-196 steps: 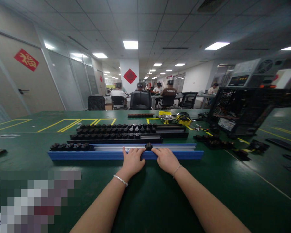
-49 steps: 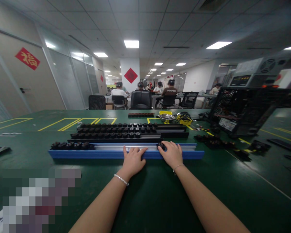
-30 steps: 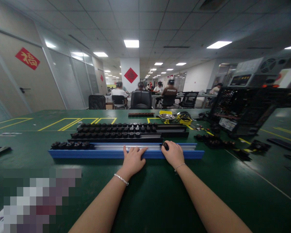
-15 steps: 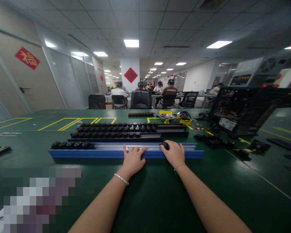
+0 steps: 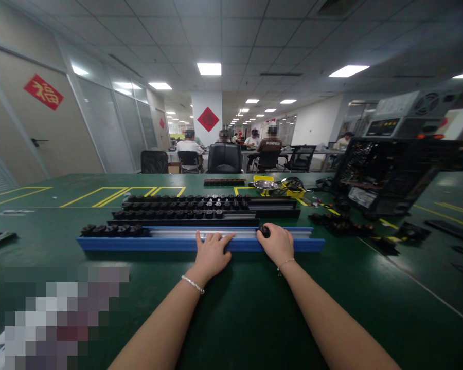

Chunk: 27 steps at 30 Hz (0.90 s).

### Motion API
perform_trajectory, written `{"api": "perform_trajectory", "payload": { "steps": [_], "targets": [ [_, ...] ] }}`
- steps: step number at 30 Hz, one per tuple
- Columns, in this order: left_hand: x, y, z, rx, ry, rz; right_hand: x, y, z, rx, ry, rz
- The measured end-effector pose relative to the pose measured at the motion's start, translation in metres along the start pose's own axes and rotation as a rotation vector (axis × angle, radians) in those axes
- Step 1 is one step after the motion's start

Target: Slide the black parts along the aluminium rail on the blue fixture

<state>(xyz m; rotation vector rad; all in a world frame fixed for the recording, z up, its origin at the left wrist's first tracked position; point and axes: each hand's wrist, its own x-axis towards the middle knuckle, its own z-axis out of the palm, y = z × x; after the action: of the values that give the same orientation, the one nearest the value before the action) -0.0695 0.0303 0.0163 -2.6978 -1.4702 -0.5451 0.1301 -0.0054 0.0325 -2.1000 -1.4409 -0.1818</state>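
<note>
A long blue rail (image 5: 131,245) with a silver channel lies across the green table in front of me. My left hand (image 5: 211,253) rests flat on its front edge, fingers stretched out over the channel. My right hand (image 5: 277,243) is curled on a small black knob-like part (image 5: 264,231) sitting in the channel. Several more black parts (image 5: 110,230) are lined up at the rail's left end.
Two black rails (image 5: 200,208) filled with black parts lie behind the blue one. A black mesh computer case (image 5: 381,172) stands at the right, with loose black parts (image 5: 337,222) and a metal bowl (image 5: 265,185) near it. People sit at desks in the background.
Over the last seconds my right hand slid the black part to the right along the channel and closed over it. In the last half second hardly anything has moved. My left hand stayed put.
</note>
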Motion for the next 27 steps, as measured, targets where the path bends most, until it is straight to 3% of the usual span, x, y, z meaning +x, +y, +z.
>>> {"api": "perform_trajectory", "payload": {
  "steps": [27],
  "targets": [
    [-0.0003, 0.0016, -0.0026, 0.017, -0.026, -0.013, 0.0008, 0.0065, 0.0066, -0.003, 0.035, 0.068]
  ]
}}
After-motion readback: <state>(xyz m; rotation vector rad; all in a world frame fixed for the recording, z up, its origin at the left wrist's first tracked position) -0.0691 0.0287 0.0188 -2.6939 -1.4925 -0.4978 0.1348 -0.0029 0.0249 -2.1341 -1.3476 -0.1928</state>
